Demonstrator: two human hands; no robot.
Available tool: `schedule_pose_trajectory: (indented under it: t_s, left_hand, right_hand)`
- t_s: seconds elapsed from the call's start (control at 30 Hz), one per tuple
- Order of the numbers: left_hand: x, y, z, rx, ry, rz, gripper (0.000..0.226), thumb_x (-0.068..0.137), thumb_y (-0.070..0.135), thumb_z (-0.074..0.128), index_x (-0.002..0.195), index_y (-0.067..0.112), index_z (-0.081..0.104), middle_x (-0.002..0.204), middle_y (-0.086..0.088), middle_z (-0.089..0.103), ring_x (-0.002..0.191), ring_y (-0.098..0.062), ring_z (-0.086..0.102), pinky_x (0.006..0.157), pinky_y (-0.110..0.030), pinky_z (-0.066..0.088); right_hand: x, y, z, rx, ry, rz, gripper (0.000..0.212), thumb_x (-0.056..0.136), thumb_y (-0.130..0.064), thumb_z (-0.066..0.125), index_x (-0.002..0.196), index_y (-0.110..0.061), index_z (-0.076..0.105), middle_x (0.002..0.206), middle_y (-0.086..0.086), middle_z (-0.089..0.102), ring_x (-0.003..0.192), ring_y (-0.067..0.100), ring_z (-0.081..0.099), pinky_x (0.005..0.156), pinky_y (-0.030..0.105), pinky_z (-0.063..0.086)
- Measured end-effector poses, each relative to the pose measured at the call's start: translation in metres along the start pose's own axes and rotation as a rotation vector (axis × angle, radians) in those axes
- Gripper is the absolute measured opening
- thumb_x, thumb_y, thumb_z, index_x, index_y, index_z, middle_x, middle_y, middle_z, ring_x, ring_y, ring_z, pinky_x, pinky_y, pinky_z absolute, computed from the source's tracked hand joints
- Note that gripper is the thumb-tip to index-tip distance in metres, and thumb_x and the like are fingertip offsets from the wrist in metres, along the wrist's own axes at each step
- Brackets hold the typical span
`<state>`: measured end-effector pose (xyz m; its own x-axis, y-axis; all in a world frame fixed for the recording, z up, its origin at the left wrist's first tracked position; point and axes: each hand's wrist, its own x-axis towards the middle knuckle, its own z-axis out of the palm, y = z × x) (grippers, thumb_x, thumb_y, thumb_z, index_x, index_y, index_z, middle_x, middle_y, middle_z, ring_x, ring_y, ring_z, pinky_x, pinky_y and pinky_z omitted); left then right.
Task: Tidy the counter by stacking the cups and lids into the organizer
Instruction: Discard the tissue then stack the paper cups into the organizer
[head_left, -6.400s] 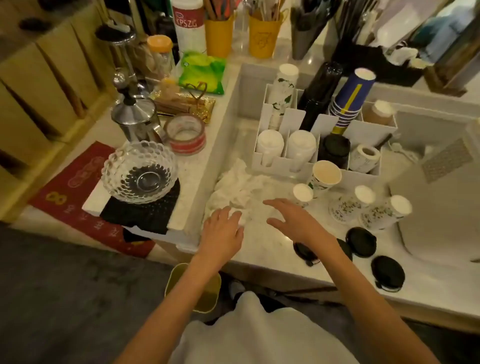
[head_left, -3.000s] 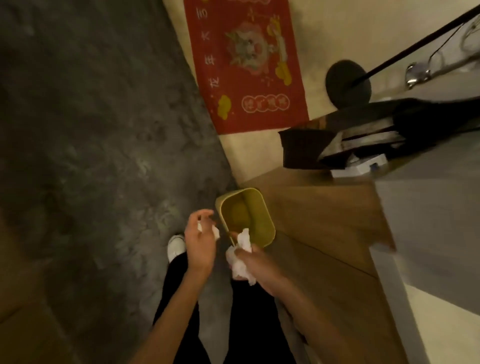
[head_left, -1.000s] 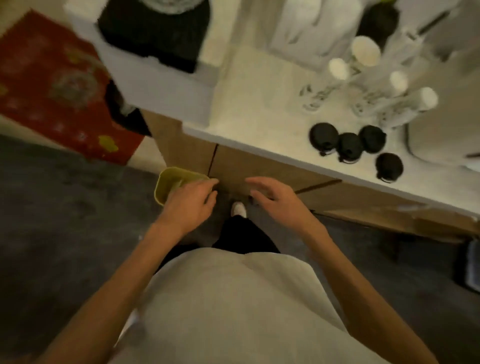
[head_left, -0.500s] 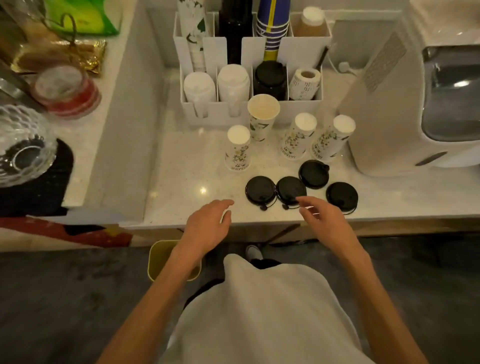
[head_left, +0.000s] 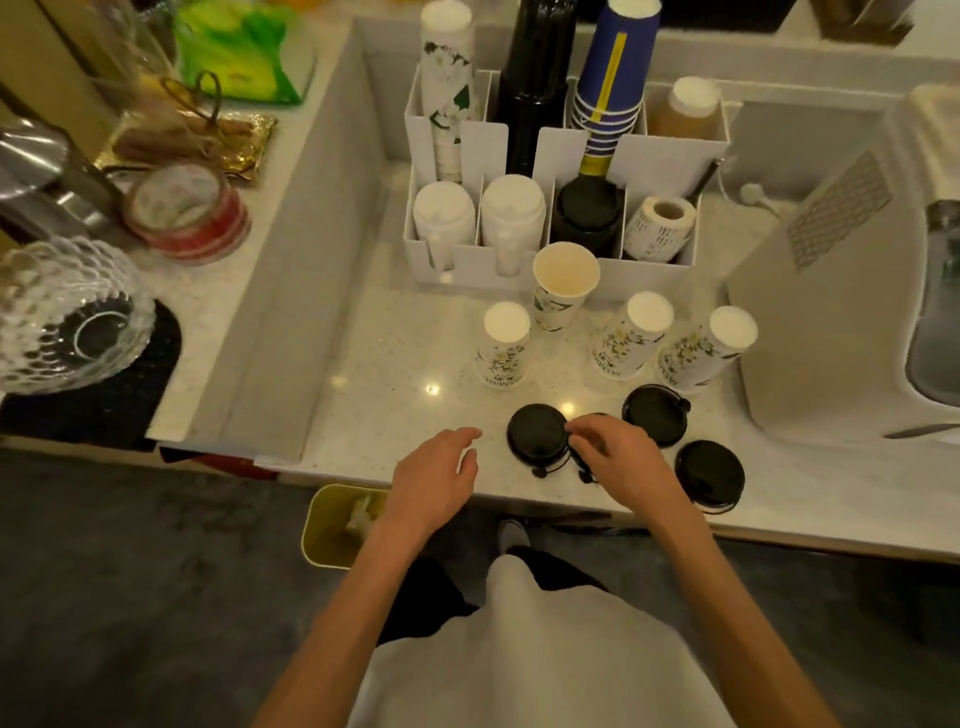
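Fingers (head_left: 584, 428) of the right hand (head_left: 626, 462) are hiding a black lid (head_left: 589, 467), grip unclear; left hand (head_left: 434, 480) is hovering loosely spread alongside.

Head-worn wide view, steeply down over the counter (head_left: 395, 374)

Four floral cups (head_left: 503, 347) and black lids (head_left: 536, 433) lie before the white organizer (head_left: 566, 156).

Black was recorded on the loose lids (head_left: 536, 434). The paper cups (head_left: 502, 346) were white with a floral print. The organizer (head_left: 665, 150) was white, holding a blue stack of cups with a yellow stripe (head_left: 608, 88). The counter (head_left: 395, 374) was speckled white; the bin (head_left: 332, 525) yellow-green.
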<state>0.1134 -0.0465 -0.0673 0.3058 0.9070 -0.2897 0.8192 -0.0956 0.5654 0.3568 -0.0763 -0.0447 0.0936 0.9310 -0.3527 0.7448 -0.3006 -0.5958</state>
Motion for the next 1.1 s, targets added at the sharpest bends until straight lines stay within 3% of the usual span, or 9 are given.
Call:
schedule_pose_trajectory:
  t_s: [0.23, 0.33, 0.43, 0.5, 0.67, 0.83, 0.9, 1.0, 1.1]
  left_hand:
    - [0.021, -0.014, -0.017, 0.025, 0.073, 0.037, 0.037, 0.098, 0.046, 0.043, 0.132, 0.034, 0.049, 0.129, 0.006, 0.061, 0.110, -0.013, 0.060, 0.085, -0.025, 0.040]
    - [0.038, -0.011, -0.021, 0.059, 0.100, 0.064, 0.041, 0.096, 0.047, 0.047, 0.135, 0.034, 0.045, 0.130, 0.004, 0.061, 0.110, -0.016, 0.061, 0.085, -0.030, 0.046]
    - [0.051, -0.013, -0.022, 0.055, 0.120, 0.054, 0.046, 0.095, 0.046, 0.051, 0.138, 0.033, 0.040, 0.135, 0.002, 0.058, 0.115, -0.019, 0.059, 0.091, -0.036, 0.049]
    - [0.057, -0.020, -0.021, 0.036, 0.116, 0.052, 0.051, 0.095, 0.045, 0.051, 0.142, 0.030, 0.037, 0.138, 0.000, 0.055, 0.119, -0.020, 0.056, 0.094, -0.037, 0.047]
    - [0.071, -0.034, -0.016, -0.059, 0.201, -0.016, 0.058, 0.091, 0.038, 0.061, 0.141, 0.024, 0.036, 0.137, -0.005, 0.055, 0.120, -0.024, 0.055, 0.094, -0.034, 0.044]
    - [0.088, -0.037, -0.014, -0.318, 0.255, -0.087, 0.081, 0.072, 0.047, 0.079, 0.138, 0.035, 0.033, 0.133, 0.009, 0.054, 0.114, -0.012, 0.056, 0.092, -0.032, 0.050]
    - [0.093, -0.035, -0.011, -0.369, 0.340, -0.163, 0.077, 0.068, 0.050, 0.081, 0.132, 0.034, 0.041, 0.125, 0.011, 0.059, 0.108, -0.009, 0.058, 0.087, -0.027, 0.049]
    - [0.100, -0.038, -0.001, -0.398, 0.453, -0.220, 0.066, 0.072, 0.045, 0.080, 0.126, 0.027, 0.049, 0.120, 0.004, 0.063, 0.109, -0.014, 0.060, 0.092, -0.034, 0.051]
    - [0.102, -0.045, 0.005, -0.389, 0.527, -0.206, 0.053, 0.077, 0.040, 0.077, 0.121, 0.023, 0.052, 0.116, -0.001, 0.065, 0.108, -0.017, 0.061, 0.092, -0.037, 0.052]
  right_hand:
    - [0.007, -0.050, 0.000, 0.213, 0.175, 0.004, 0.026, 0.093, -0.033, 0.061, 0.118, -0.029, 0.063, 0.108, -0.009, 0.066, 0.097, 0.008, 0.063, 0.085, 0.032, 0.054]
    - [0.032, -0.076, 0.001, 0.189, 0.269, -0.019, 0.048, 0.090, -0.036, 0.064, 0.135, -0.025, 0.052, 0.127, -0.002, 0.059, 0.112, 0.016, 0.058, 0.094, 0.039, 0.051]
    - [0.064, -0.091, 0.008, 0.132, 0.225, -0.033, 0.076, 0.084, -0.033, 0.072, 0.148, -0.021, 0.033, 0.151, 0.006, 0.039, 0.136, 0.025, 0.038, 0.112, 0.046, 0.035]
    - [0.082, -0.095, 0.016, 0.133, 0.185, -0.067, 0.086, 0.082, -0.029, 0.075, 0.151, -0.019, 0.025, 0.155, 0.009, 0.031, 0.141, 0.028, 0.030, 0.115, 0.048, 0.030]
    - [0.111, -0.106, 0.029, 0.181, 0.120, -0.169, 0.075, 0.074, -0.026, 0.081, 0.136, -0.026, 0.039, 0.139, 0.004, 0.047, 0.126, 0.024, 0.047, 0.103, 0.041, 0.043]
    - [0.124, -0.125, 0.043, 0.112, -0.005, -0.329, 0.073, 0.069, -0.034, 0.082, 0.128, -0.039, 0.039, 0.127, -0.002, 0.052, 0.114, 0.019, 0.052, 0.090, 0.036, 0.047]
    - [0.128, -0.129, 0.050, 0.098, -0.036, -0.346, 0.071, 0.069, -0.031, 0.081, 0.126, -0.039, 0.040, 0.124, -0.002, 0.052, 0.112, 0.020, 0.053, 0.086, 0.032, 0.046]
    - [0.129, -0.133, 0.065, 0.119, -0.047, -0.304, 0.074, 0.070, -0.027, 0.082, 0.130, -0.036, 0.039, 0.128, -0.001, 0.048, 0.115, 0.019, 0.052, 0.085, 0.024, 0.041]
    - [0.128, -0.137, 0.070, 0.108, -0.052, -0.292, 0.075, 0.070, -0.027, 0.080, 0.130, -0.037, 0.036, 0.130, -0.001, 0.046, 0.115, 0.021, 0.052, 0.087, 0.028, 0.044]
